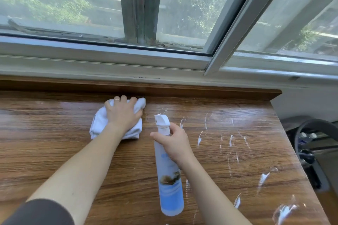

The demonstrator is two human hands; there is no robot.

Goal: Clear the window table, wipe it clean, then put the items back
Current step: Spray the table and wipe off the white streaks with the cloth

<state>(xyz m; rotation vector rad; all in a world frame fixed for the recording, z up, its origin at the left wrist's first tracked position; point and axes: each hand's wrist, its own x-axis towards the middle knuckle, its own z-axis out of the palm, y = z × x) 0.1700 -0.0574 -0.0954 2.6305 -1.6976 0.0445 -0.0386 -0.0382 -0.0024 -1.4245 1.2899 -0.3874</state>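
With our left hand [122,113] we are pressing a bunched white cloth [117,121] onto the wooden table [54,142], fingers curled over its far edge near the window sill [109,71]. To its right, our right hand [173,143] is gripping the neck of a blue-and-white spray bottle [169,170] above the table, with white streaks [230,140] showing on the wood farther right.

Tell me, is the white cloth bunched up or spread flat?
Bunched up: the white cloth sits crumpled in thick folds under the left hand on the wooden table.
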